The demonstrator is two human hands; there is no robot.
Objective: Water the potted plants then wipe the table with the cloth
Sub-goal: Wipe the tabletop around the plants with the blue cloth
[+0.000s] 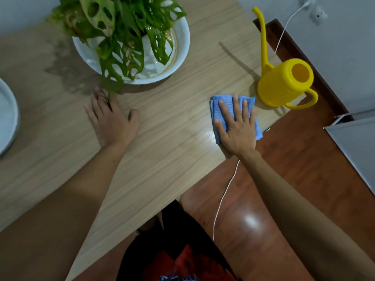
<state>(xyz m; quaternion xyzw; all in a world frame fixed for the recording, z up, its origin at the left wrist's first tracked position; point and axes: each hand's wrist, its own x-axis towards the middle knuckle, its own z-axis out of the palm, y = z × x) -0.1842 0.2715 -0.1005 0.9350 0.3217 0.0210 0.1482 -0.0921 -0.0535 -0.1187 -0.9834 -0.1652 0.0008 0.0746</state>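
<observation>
A folded blue cloth point(215, 110) lies near the right edge of the wooden table point(162, 138). My right hand point(237, 126) presses flat on the cloth with fingers spread. My left hand point(111, 118) rests flat on the table, just below a hanging leaf of the potted plant point(121, 31). The plant stands in a white bowl-shaped pot point(180, 51) at the back of the table. A yellow watering can point(284, 82) stands upright at the table's right edge, just beyond the cloth, its long spout pointing away.
A second white pot rim point(8, 116) shows at the far left. A damp patch point(67, 67) darkens the table left of the plant. A white cable point(223, 197) hangs over the brown floor at the right. A grey panel point(357, 147) sits at the far right.
</observation>
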